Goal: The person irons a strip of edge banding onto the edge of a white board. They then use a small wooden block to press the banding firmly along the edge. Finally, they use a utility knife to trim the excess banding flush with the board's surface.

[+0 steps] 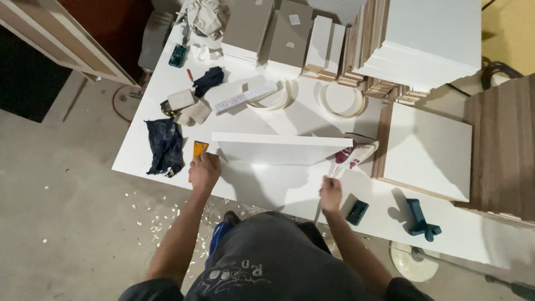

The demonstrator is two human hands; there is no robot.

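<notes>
A grey concrete floor (72, 184), scattered with pale wood chips beside the person's feet, is seen below a long white bench (267, 189) with a smooth, matt top. Nearest the body, the right hand (331, 193) is held closed above the bench's front part, the fingers drawn together around something thin; what is gripped cannot be made out. Just right of it, a small dark green block (357, 212) and a teal plastic tool (419, 219) are laid flat on the bench.

The left hand (204, 170) is curled over the lower end of an orange scraper (199, 149), which is pressed against the left end of a long white panel (278, 148). The panel is stood on its edge across the bench's middle, between the two hands and slightly beyond them. At its right end a white and magenta iron (355, 155) is rested. A crumpled dark blue rag (164, 146) is lying left of the scraper.

Farther off, coils of pale edge banding (341, 100), a flat white board (426, 150) with a raw wood edge, and stacked grey and white panels (290, 33) are seen.
</notes>
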